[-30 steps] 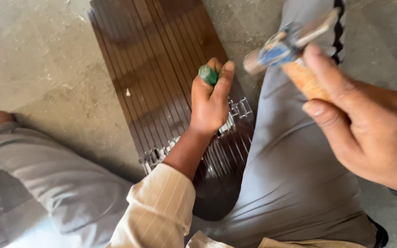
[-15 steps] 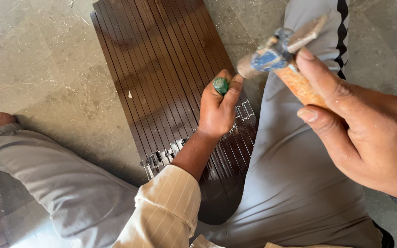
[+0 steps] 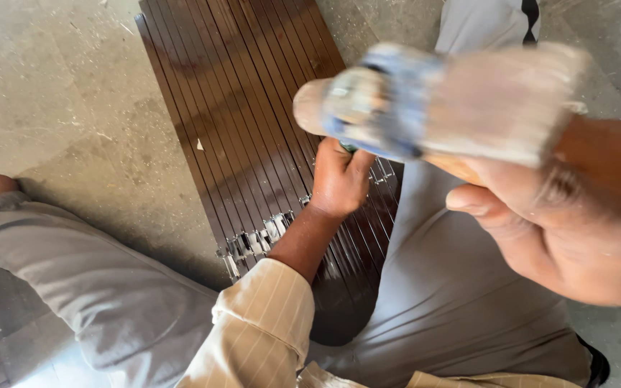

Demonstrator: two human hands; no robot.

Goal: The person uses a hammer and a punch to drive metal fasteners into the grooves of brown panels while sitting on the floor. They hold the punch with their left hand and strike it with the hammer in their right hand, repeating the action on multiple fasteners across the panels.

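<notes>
1. The fingers of the left hand (image 3: 339, 179) are curled shut around a small tool with a green top (image 3: 348, 148), of which only a sliver shows above the knuckles; its tip stands on the brown ribbed panel (image 3: 253, 93).
2. The fingers of the right hand (image 3: 562, 223) are wrapped tight round the orange wooden handle of a hammer (image 3: 397, 100), the thumb lying along it. The hammer is heavily blurred, its head at about 12 o'clock from the left hand, just above the green-topped tool.
3. The panel lies flat on the concrete floor (image 3: 59, 108), running from 12 o'clock down toward the person's lap, between the two grey trouser legs (image 3: 95, 287).
4. A row of small shiny metal clips (image 3: 253, 244) crosses the panel at about 8 o'clock from the left hand; a few more show at its 3 o'clock.
5. How far along: I judge the striking to be under way, with some clips seated. How many remain cannot be told.
6. Materials: the panel is dark, glossy and grooved lengthwise; the floor is rough, dusty and pale; the sleeve (image 3: 260, 330) is cream with fine stripes.
</notes>
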